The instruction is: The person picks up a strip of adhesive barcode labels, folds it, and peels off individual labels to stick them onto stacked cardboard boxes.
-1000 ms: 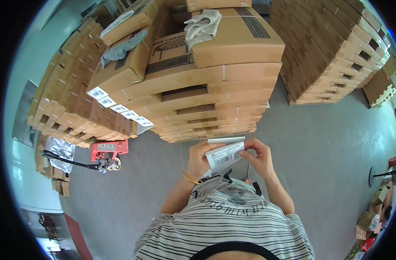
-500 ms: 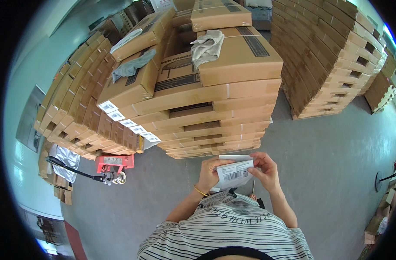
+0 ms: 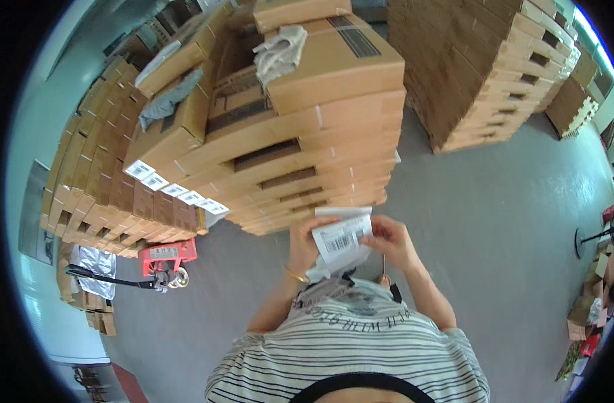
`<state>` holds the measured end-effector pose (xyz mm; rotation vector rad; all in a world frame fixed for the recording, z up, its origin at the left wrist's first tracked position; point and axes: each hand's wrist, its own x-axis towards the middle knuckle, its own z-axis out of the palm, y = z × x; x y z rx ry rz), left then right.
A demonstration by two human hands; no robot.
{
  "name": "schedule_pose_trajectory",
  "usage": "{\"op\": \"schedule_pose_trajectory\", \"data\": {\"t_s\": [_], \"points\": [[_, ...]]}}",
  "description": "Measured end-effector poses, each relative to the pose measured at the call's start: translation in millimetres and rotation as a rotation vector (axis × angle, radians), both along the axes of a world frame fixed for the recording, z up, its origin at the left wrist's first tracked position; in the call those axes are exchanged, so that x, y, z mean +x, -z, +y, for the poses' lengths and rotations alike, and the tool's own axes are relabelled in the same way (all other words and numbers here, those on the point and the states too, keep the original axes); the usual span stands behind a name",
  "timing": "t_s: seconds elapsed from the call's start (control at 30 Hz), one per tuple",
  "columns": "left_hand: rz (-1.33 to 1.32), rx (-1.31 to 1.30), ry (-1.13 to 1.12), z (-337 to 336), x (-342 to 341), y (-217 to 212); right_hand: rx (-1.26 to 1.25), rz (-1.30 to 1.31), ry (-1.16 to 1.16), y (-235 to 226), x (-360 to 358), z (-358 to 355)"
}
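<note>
In front of my chest I hold a bundle of white barcode labels. My left hand is closed around their left side, with a yellow bracelet on that wrist. At the right edge, the thumb and fingers of my right hand pinch the front label. Just beyond the labels rises a stack of long cardboard boxes. A row of white labels shows along the box ends at its left corner. A beige cloth and a grey cloth lie on top.
A red pallet jack with a black handle stands on the floor at left, beside another stack of boxes. A taller box stack is at far right. Loose cartons and a black fan-like stand line the right side.
The view has turned, so the box stacks sit further left and higher. The label bundle, still in both hands, now shows its front label more fully and tilted.
</note>
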<state>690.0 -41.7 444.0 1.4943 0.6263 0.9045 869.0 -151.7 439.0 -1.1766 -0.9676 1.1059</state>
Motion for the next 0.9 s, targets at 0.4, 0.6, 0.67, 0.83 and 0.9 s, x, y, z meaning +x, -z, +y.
{"op": "schedule_pose_trajectory", "data": {"t_s": [0.4, 0.6, 0.67, 0.83, 0.9], "points": [[-0.096, 0.054, -0.186, 13.8, 11.7, 6.0, 0.108, 0.284, 0.010, 27.6, 4.3, 0.4], [0.038, 0.301, -0.272, 21.5, 12.9, -16.9, -0.331, -0.379, -0.415, 69.7, 35.3, -23.8], [0.059, 0.330, -0.266, 16.7, 16.5, -20.7, -0.144, -0.295, -0.164, 61.6, 44.9, -23.9], [0.122, 0.447, -0.221, -7.5, 42.5, -32.7, 0.209, 0.005, 0.096, 0.7, 63.7, 0.0], [0.162, 0.479, -0.225, -15.8, 50.5, -37.9, 0.324, -0.190, 0.056, -20.8, 67.6, 5.2]]}}
